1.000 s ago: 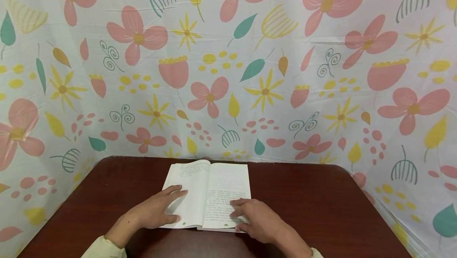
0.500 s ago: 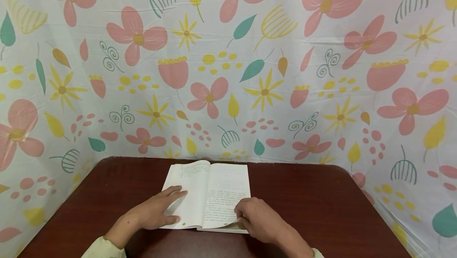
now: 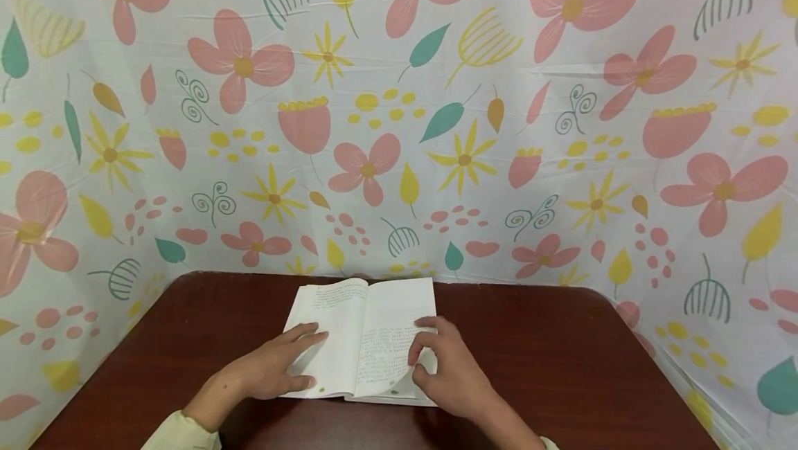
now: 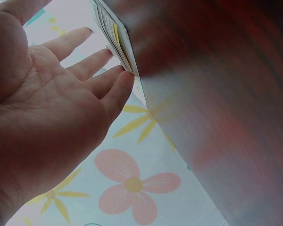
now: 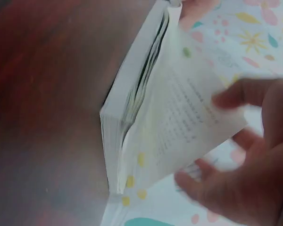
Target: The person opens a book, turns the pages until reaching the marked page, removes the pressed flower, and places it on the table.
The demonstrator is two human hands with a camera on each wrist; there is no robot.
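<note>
An open book (image 3: 333, 329) lies on the table, with lines of print on its pages. My left hand (image 3: 268, 365) rests with spread fingers on the left page at its outer edge. At the right page's outer edge, my right hand (image 3: 458, 367) has its thumb and fingers bent around a single page (image 3: 389, 360). That page is lifted and curves up off the block. In the right wrist view, the thumb lies over the printed side of the raised page (image 5: 179, 117) and fingers show behind its edge. The left wrist view shows my left palm (image 4: 52, 108) beside the book's edge.
The dark red-brown table (image 3: 530, 360) has rounded far corners. A white cloth (image 3: 399, 131) with pink, yellow and green flower prints hangs behind it and along both sides. Pale sleeves (image 3: 183, 433) show at the lower edge of the head view.
My right hand has gone from lying on the right page's lower edge to picking up a page and moving slightly upward with it. My left hand stays in place.
</note>
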